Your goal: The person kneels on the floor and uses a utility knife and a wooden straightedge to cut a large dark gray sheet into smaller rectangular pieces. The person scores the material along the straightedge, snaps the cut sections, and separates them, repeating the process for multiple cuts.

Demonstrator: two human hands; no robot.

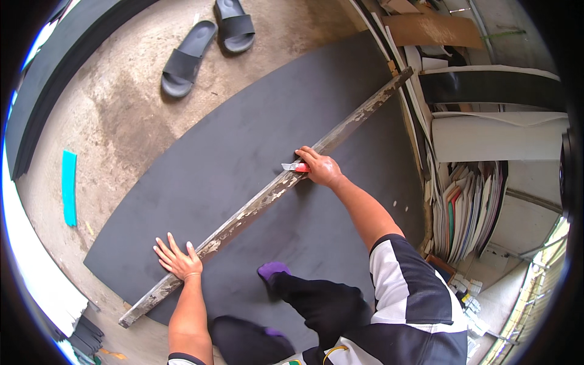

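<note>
We pressed our left hand (pixel 177 260), fingers spread flat, on the long weathered wooden straightedge (pixel 267 198) lying across the dark grey foam sheet (pixel 243 146) — our right hand (pixel 320 168) gripped a red utility knife (pixel 296 166) against it; black slippers (pixel 207 42) lay well beyond.

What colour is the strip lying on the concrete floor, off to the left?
The flat strip is turquoise; the head view shows it best.

Head view, single: worn high, looking steeply down at the dark sheet (pixel 255 158) on the concrete floor (pixel 121 103); forearms enter from 6 o'clock; fisheye bends edges.
</note>
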